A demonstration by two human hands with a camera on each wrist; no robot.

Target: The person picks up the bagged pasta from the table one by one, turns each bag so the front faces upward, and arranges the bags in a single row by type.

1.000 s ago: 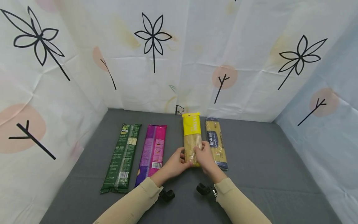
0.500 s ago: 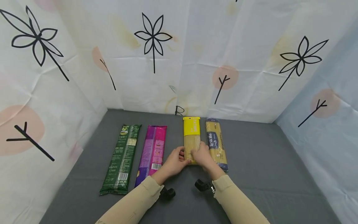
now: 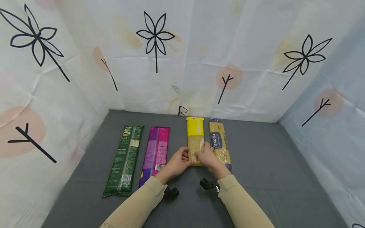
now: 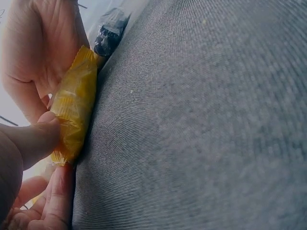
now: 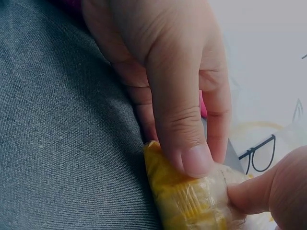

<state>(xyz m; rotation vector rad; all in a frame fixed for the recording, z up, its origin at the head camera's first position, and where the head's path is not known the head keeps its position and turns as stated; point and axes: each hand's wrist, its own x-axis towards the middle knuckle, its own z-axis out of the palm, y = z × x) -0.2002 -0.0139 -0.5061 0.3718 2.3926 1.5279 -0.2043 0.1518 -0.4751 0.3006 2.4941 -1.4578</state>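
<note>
A yellow-topped, clear pack of spaghetti (image 3: 195,139) lies on the grey cloth, its near end between both hands. My left hand (image 3: 178,162) pinches the near left corner; in the left wrist view its thumb (image 4: 41,139) presses the crinkled yellow end (image 4: 76,105), with fingers at the lower edge. My right hand (image 3: 210,158) grips the right side, thumb on top of the pack, as its thumb (image 5: 254,191) in the right wrist view also shows. The right hand's other fingers are mostly hidden. Close on the right lies a blue-labelled spaghetti pack (image 3: 220,144), partly behind the right hand.
Left of the hands lie a purple and pink pack (image 3: 155,152) and, farther left, a long green spaghetti pack (image 3: 123,161). The grey cloth (image 3: 265,164) extends to the right. White patterned curtains (image 3: 242,41) stand behind and at both sides.
The yellow spaghetti pack has come down from a slight tilt to lie flatter, its far end now lower in view. The right hand has shifted slightly left; the other packs stay put.
</note>
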